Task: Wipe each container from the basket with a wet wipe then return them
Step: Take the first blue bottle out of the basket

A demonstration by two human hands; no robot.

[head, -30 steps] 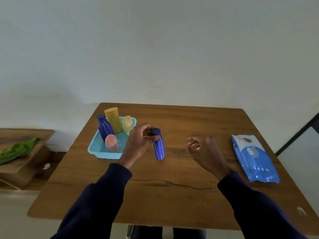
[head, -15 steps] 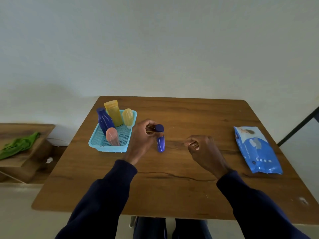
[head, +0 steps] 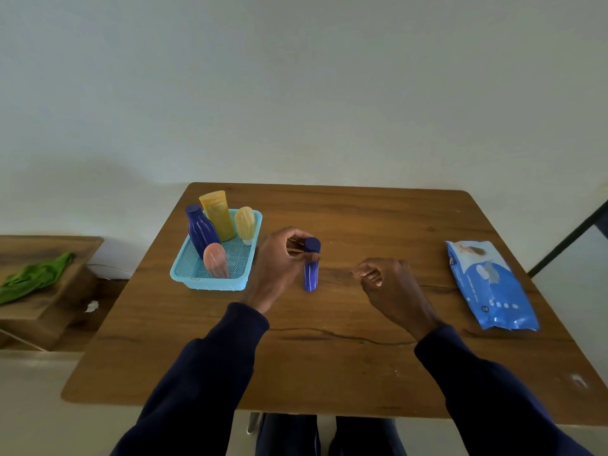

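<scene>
Grip: left hand (head: pixel 279 261) pinches small blue plastic bottle (head: pixel 311 274) by cap, presumably exposing body for wiping. Right hand (head: pixel 391 287) clenched, empty.

Nothing legible. The wipes pack (head: pixel 493 287) bears a small dark logo at its top corner and white marks near its bottom, all too blurred to read. A faint mark on the basket (head: pixel 210 285) front is likewise unreadable.
</scene>
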